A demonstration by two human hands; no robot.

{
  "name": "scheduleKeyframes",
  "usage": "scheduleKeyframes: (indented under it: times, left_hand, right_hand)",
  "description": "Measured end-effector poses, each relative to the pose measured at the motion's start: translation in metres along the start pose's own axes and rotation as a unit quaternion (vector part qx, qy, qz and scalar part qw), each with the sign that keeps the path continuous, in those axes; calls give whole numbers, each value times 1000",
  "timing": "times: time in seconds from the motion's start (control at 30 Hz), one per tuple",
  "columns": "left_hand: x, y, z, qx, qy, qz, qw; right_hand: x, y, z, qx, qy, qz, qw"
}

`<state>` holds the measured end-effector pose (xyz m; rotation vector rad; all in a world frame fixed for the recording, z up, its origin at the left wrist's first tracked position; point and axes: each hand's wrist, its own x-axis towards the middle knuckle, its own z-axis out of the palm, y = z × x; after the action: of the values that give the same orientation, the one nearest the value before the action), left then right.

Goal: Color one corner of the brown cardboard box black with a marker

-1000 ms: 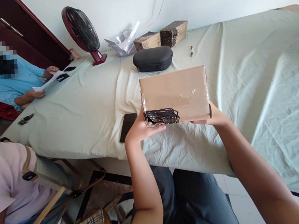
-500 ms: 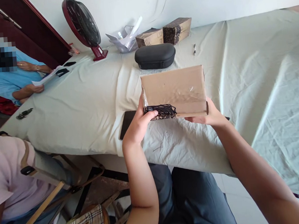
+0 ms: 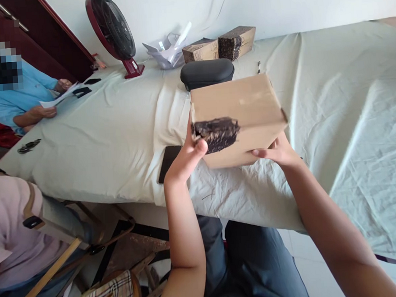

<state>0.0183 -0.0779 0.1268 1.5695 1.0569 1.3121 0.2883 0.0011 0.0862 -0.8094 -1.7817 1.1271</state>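
A brown cardboard box (image 3: 249, 104) is held up between both hands above the cloth-covered table (image 3: 116, 140). Black scribbled marks spread over its left corner, across two faces. My left hand (image 3: 188, 156) grips that corner, thumb on the near face and the other fingers hidden behind. At the lower right, my right hand (image 3: 274, 152) holds the box with its thumb on the near face; its remaining fingers are mostly out of sight. Behind the box lies a black zip case (image 3: 207, 71), partly covered by it. A dark flat phone-like object (image 3: 169, 163) rests left of my left wrist.
Two more boxes (image 3: 201, 52) with dark marks stand by the wall, beside a clear basket (image 3: 167, 54) of papers. A dark red fan (image 3: 113, 30) is at the back left. A pen (image 3: 259, 67) lies behind the held box. Two other people sit at left, one holding paper (image 3: 57, 97).
The box has tilted and turned in my hands, so its near face and more of the black marks now show. My right thumb has come onto the near face.
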Motion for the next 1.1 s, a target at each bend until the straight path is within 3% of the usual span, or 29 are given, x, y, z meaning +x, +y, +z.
scheduleKeyframes:
  times: [0.07,0.17,0.27,0.33,0.4,0.47,0.53,0.7,0.93,1.1]
  left_hand:
    - [5,-17,0,17,-13,18,1000]
    - [13,-42,6,24,41,19,999]
    - [18,-59,12,9,89,6,996]
    - [22,-65,14,-5,101,-5,995]
    - [24,-67,15,-29,104,-8,994]
    - [25,-67,15,-51,108,-8,993]
    - [25,-66,15,-51,115,-14,992]
    - [24,-64,17,-37,106,-7,994]
    - [25,-64,17,-32,106,-15,994]
    - [28,-67,15,-73,100,-17,992]
  right_hand:
    - [0,2,-1,26,7,0,1000]
    - [1,-2,-10,14,-21,5,1000]
    - [2,-6,-29,-117,-35,64,990]
    - [3,-3,-40,-296,-58,153,941]
    - [3,4,-45,-454,-118,234,852]
    - [5,12,-44,-518,-179,262,794]
    - [8,18,-39,-520,-185,256,793]
    - [14,21,-23,-498,-111,234,828]
    - [13,18,-8,-528,-129,250,801]
    - [2,3,-18,-515,-117,298,795]
